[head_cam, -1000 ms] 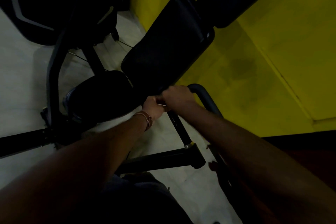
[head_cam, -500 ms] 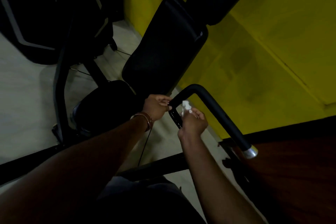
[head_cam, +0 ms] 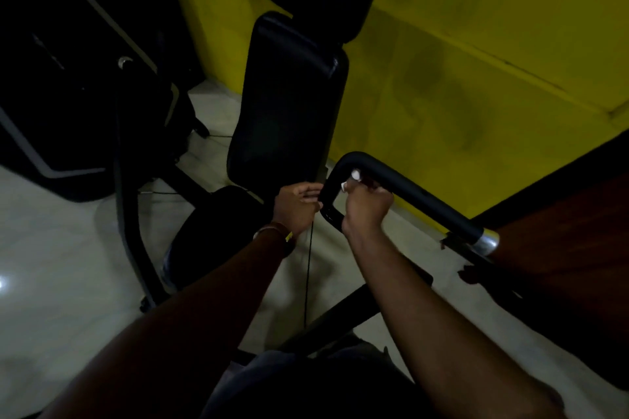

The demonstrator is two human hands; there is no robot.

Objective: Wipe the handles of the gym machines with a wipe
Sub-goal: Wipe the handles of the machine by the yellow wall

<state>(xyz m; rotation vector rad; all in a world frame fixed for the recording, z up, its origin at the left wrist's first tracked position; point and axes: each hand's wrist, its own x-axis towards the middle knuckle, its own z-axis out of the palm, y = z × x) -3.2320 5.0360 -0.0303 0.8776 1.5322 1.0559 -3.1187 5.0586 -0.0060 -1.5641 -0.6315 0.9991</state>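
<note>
From the head view, a black bent handle (head_cam: 401, 184) of a gym machine is seen in dim light, its padded grip ending in a silver cap (head_cam: 487, 240). The right hand (head_cam: 366, 206) is held up against the underside of the handle's bend, fingers curled tight, and a white wipe (head_cam: 350, 180) is pinched at the fingertips, pressed to the bar just above the knuckles. The left hand (head_cam: 296, 206) is placed just beside it, fingers laid around the upright part of the handle; how firmly it is gripped cannot be told. A bracelet (head_cam: 274, 234) is worn on the left wrist. Beyond the fingers, the black back pad (head_cam: 289, 112) is seen, with a yellow wall (head_cam: 476, 44) behind it.
</note>
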